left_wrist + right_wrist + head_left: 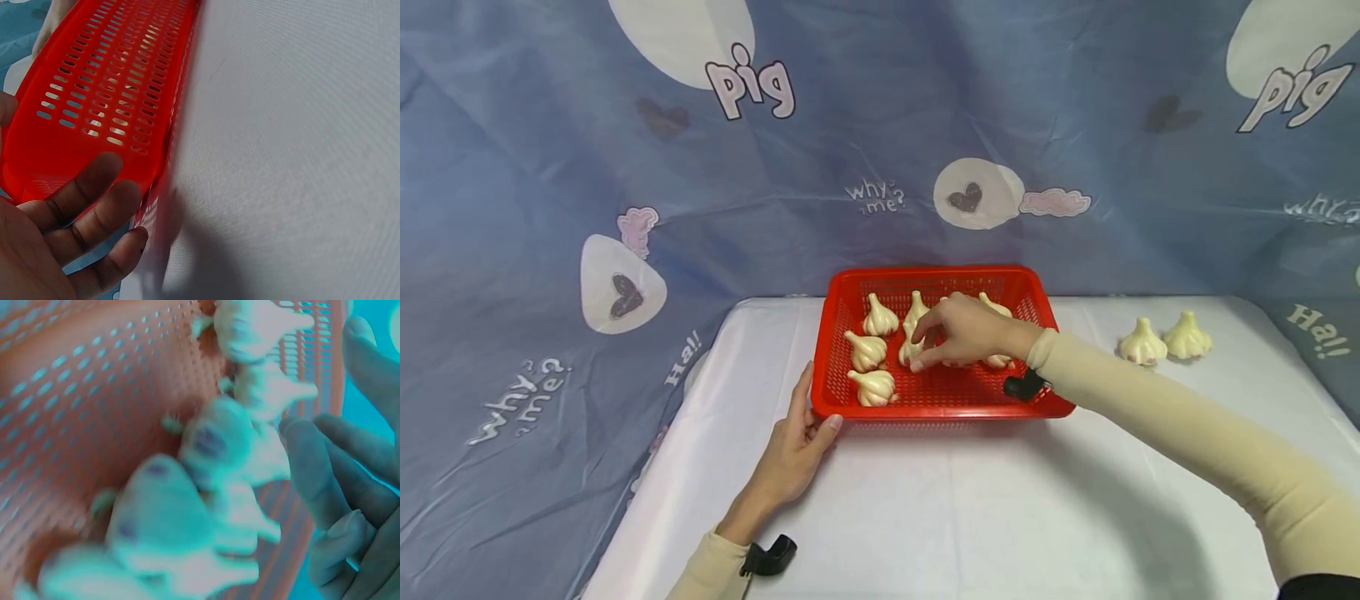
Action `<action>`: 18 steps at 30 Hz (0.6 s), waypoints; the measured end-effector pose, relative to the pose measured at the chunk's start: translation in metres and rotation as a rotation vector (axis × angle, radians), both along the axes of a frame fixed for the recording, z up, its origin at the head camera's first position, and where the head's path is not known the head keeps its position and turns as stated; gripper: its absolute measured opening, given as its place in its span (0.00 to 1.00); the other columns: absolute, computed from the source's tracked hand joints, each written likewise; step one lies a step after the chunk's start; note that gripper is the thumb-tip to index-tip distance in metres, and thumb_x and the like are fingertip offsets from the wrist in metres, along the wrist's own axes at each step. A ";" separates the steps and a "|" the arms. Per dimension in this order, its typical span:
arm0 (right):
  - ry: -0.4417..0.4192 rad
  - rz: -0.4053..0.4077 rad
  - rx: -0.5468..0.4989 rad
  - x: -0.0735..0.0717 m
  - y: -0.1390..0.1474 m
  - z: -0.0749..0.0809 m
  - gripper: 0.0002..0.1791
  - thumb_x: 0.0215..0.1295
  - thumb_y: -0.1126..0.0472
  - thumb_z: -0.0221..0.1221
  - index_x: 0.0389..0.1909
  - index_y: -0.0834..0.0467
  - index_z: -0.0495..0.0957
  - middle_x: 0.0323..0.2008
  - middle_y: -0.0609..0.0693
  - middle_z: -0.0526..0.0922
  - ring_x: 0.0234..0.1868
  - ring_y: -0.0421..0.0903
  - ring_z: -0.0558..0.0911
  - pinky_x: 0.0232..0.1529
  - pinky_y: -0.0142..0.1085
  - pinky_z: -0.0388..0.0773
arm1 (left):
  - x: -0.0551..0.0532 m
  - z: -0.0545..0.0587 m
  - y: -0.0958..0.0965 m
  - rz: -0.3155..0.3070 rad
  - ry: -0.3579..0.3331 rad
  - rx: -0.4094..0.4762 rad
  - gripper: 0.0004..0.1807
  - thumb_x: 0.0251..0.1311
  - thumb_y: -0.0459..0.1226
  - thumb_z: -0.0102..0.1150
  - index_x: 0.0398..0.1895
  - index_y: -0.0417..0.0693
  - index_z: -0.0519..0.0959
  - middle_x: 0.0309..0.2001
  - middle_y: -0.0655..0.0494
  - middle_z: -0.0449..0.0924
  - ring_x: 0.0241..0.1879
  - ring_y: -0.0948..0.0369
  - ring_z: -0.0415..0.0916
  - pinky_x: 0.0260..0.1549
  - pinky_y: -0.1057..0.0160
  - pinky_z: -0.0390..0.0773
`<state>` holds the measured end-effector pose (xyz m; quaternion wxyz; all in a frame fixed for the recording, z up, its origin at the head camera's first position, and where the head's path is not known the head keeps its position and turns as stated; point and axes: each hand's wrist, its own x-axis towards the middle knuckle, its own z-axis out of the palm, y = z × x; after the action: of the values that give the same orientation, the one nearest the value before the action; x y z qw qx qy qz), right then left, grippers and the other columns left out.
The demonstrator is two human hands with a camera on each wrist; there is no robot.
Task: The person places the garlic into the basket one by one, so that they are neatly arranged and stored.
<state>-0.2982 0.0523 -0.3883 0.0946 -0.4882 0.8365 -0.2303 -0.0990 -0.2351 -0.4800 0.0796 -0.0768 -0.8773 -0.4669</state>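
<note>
Several whitish garlic bulbs [868, 352] lie in a red plastic basket [940, 412] on the table. At the basket's near left corner, my left hand [796, 450] grips it, thumb by the front rim and fingers along the left side. In the left wrist view, three of that hand's fingers [100, 215] stretch below the perforated wall. My right hand [958, 329] is over the middle of the basket, thumb and index finger apart beside a garlic bulb [910, 352]. In the right wrist view, no bulb shows within its fingers [312, 469]. The hand hides part of the bulbs beneath.
Two more garlic bulbs [1142, 342] stand side by side on the white tablecloth [925, 517], right of the basket. Behind the table hangs a printed blue-grey cloth [820, 125], close to the basket's far rim. My right forearm [1172, 425] reaches across the basket's right side.
</note>
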 end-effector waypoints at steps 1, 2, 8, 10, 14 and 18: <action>0.008 -0.009 -0.016 -0.001 0.008 0.003 0.23 0.59 0.42 0.77 0.47 0.55 0.92 0.33 0.41 0.92 0.29 0.31 0.86 0.40 0.37 0.85 | 0.000 0.000 0.000 0.001 -0.003 0.001 0.48 0.77 0.41 0.61 0.88 0.62 0.42 0.23 0.66 0.72 0.20 0.71 0.64 0.24 0.68 0.66; 0.017 -0.021 -0.033 -0.002 0.017 0.007 0.22 0.60 0.43 0.77 0.46 0.55 0.92 0.32 0.40 0.91 0.29 0.32 0.86 0.40 0.37 0.85 | 0.000 0.000 0.000 0.001 -0.007 0.003 0.48 0.77 0.42 0.61 0.88 0.62 0.41 0.23 0.64 0.73 0.20 0.71 0.64 0.24 0.68 0.66; 0.080 -0.143 -0.129 -0.007 0.082 0.019 0.12 0.62 0.50 0.77 0.40 0.53 0.93 0.33 0.42 0.92 0.29 0.35 0.86 0.34 0.32 0.81 | -0.002 -0.002 -0.001 -0.015 -0.035 0.035 0.47 0.78 0.42 0.59 0.88 0.66 0.40 0.32 0.50 0.85 0.22 0.70 0.66 0.28 0.67 0.69; 0.084 -0.207 -0.131 -0.007 0.105 0.020 0.09 0.63 0.51 0.76 0.39 0.52 0.93 0.32 0.41 0.91 0.27 0.37 0.85 0.30 0.31 0.79 | -0.002 -0.002 -0.001 -0.015 -0.037 0.041 0.47 0.79 0.42 0.59 0.88 0.66 0.40 0.34 0.49 0.86 0.23 0.69 0.67 0.29 0.66 0.69; 0.063 -0.405 -0.094 0.000 0.151 0.025 0.11 0.65 0.51 0.75 0.44 0.52 0.93 0.33 0.45 0.92 0.23 0.38 0.83 0.26 0.31 0.76 | -0.001 -0.002 -0.001 -0.011 -0.042 0.041 0.47 0.79 0.42 0.58 0.88 0.66 0.40 0.31 0.49 0.84 0.23 0.69 0.68 0.29 0.66 0.70; 0.069 -0.587 -0.068 0.007 0.199 0.024 0.16 0.66 0.50 0.73 0.50 0.54 0.91 0.43 0.51 0.92 0.25 0.36 0.84 0.30 0.31 0.76 | -0.002 -0.001 -0.001 -0.013 -0.042 0.033 0.47 0.78 0.42 0.59 0.88 0.66 0.40 0.30 0.51 0.82 0.23 0.69 0.67 0.29 0.66 0.70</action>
<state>-0.2911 0.2515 -0.3645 -0.0211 -0.2361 0.9363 -0.2591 -0.1007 -0.2359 -0.4813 0.0596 -0.0714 -0.8706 -0.4832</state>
